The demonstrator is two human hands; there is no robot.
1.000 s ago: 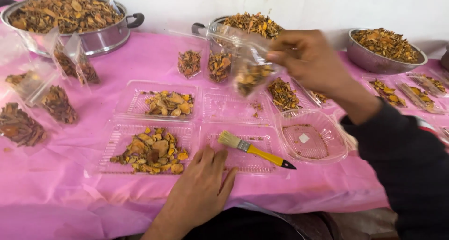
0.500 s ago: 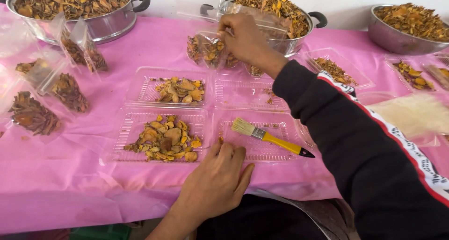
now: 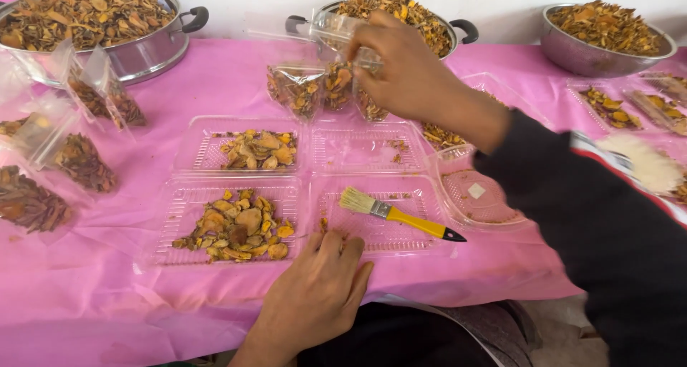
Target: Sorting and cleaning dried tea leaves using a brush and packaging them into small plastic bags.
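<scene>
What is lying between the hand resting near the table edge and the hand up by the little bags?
In the head view, a yellow-handled brush lies in a clear plastic tray between the left hand and the right hand.

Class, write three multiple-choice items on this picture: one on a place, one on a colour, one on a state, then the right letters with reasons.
1. Where does the brush lie?
A. in the near right clear tray
B. in a pot
C. on the floor

2. What colour is the tablecloth?
A. green
B. pink
C. white

3. What is the right hand doing?
A. resting flat
B. gripping the brush
C. holding a clear bag by the middle pot

Answers: 1 A, the bristles and yellow handle rest across that tray. 2 B, the cloth is pink throughout. 3 C, the fingers pinch the bag, while the left hand lies on the table edge.
</scene>
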